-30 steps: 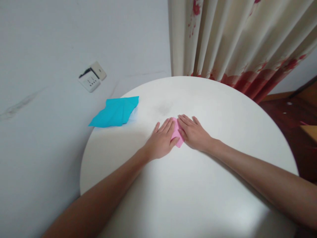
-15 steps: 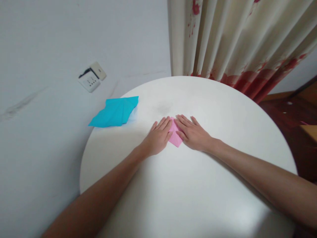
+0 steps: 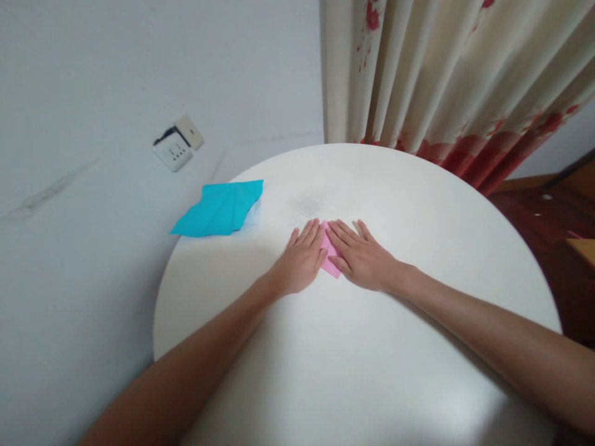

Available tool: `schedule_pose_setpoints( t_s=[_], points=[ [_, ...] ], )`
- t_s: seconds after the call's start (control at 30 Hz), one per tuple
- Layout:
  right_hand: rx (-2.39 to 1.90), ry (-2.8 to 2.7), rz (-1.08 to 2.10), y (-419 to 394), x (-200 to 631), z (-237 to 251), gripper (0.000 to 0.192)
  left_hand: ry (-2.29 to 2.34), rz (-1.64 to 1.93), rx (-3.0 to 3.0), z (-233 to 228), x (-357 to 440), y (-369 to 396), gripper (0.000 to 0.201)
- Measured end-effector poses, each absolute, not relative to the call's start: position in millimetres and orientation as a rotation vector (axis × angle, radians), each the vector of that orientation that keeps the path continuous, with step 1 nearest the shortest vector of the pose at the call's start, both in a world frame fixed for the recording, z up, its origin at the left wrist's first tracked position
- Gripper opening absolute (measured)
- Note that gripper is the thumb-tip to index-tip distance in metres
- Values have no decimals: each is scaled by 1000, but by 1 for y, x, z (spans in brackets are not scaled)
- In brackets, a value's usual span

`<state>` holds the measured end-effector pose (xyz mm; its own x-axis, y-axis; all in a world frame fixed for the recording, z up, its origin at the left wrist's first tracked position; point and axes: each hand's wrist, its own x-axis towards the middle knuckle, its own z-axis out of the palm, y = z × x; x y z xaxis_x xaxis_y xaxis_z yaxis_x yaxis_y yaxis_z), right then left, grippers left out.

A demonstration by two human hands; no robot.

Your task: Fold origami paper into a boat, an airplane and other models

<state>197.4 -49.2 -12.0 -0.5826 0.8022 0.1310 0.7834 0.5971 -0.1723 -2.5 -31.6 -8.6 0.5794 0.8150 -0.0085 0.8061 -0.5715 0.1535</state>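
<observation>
A small folded piece of pink paper [image 3: 331,261] lies flat on the round white table [image 3: 353,347]. My left hand [image 3: 301,259] rests palm down over its left edge, fingers stretched out. From the other side my right hand [image 3: 357,254] lies flat across the paper's right part, fingers extended and thumb toward the near end. Only a narrow strip of pink shows between the two hands; the rest is hidden beneath them.
A bright blue sheet [image 3: 220,209] lies at the table's left edge, over something whitish. Behind stands a pale wall with a socket plate [image 3: 173,151] hanging askew. A cream and red floral curtain [image 3: 427,80] hangs at the back right.
My right hand has slid slightly over the pink paper and covers more of it. My left hand stays pressed on the left side. The view has shifted a little.
</observation>
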Motion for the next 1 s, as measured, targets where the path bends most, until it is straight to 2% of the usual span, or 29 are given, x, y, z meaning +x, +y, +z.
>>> schedule_pose_setpoints(
  t_s=[0.3,1.0],
  points=[
    [-1360,-2655,146,-49,196,-11,68,1290,69,2702,-10,-12,-25,56],
    [-1392,-2678,138,-50,196,-12,71,1527,-33,2682,-4,-14,-26,57]
  ],
)
